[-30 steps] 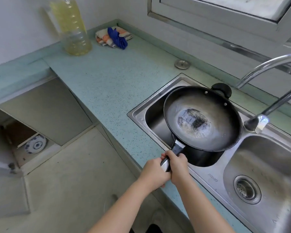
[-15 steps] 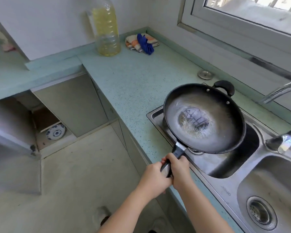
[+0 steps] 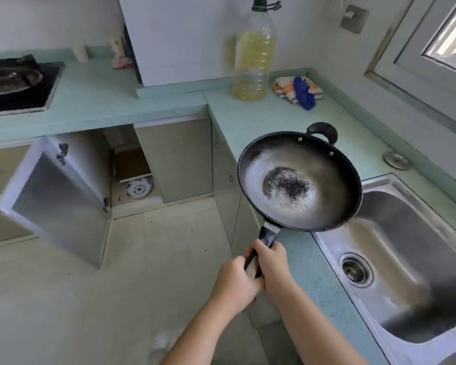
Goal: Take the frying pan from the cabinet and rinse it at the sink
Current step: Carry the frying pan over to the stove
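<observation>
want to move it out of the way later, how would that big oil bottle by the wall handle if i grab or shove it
The oil bottle looks mostly full, so probably heavy for its size. It is tall and narrow, so a push near the top could tip it; push low. Its clear plastic wall likely flexes, and may be greasy, though no film shows.

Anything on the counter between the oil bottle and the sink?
Head view: bare countertop between oil bottle and sink; the held frying pan overhangs it.
</observation>
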